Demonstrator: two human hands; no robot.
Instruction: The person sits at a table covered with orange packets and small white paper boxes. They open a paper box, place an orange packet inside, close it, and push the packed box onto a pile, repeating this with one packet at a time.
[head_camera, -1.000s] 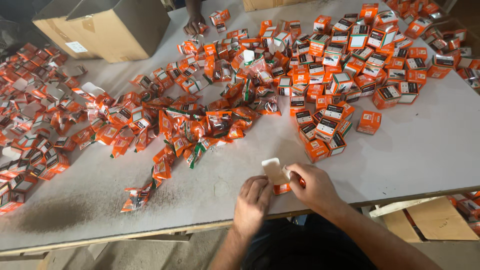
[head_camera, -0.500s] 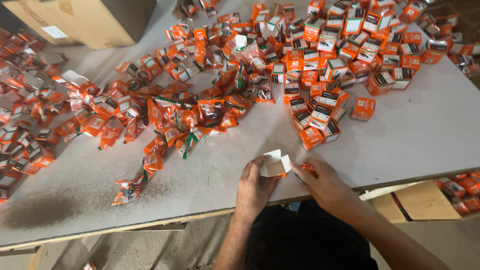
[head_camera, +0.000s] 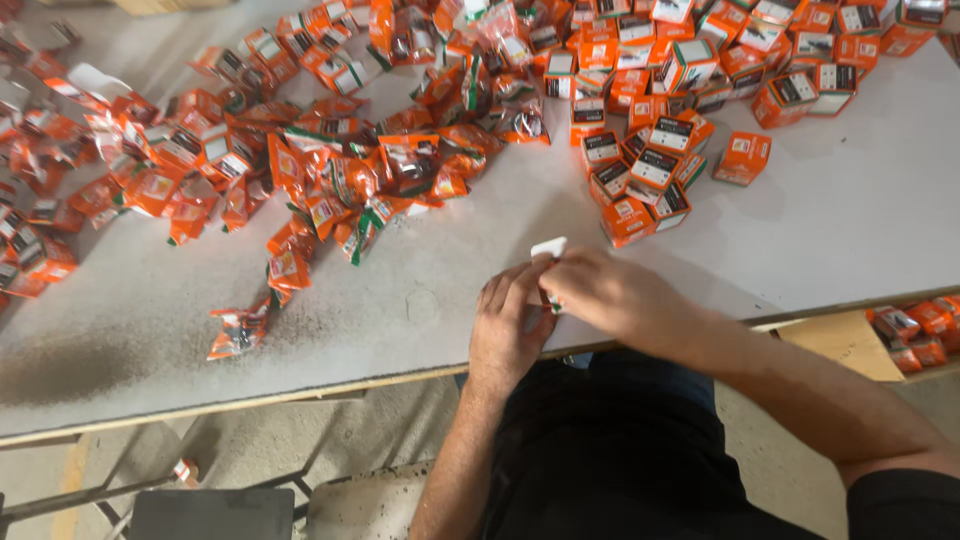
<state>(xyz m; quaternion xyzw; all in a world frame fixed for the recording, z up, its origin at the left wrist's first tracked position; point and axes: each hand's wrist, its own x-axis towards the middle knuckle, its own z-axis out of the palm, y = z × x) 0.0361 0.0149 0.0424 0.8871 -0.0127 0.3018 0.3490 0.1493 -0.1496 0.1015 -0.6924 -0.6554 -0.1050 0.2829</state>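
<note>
My left hand and my right hand meet at the near edge of the grey table, both closed around one small box. Only its white flap shows above my fingers; the rest is hidden in my hands. Just beyond them stands a group of closed small orange boxes. To the left lies a heap of orange foil pouches.
More orange boxes crowd the far right of the table, and flat orange cartons spread over the left. A single pouch lies near the front edge. Boxes sit on a lower shelf at right.
My hands have closed over the small box, hiding most of it. The view has shifted down and nearer the table's front edge.
</note>
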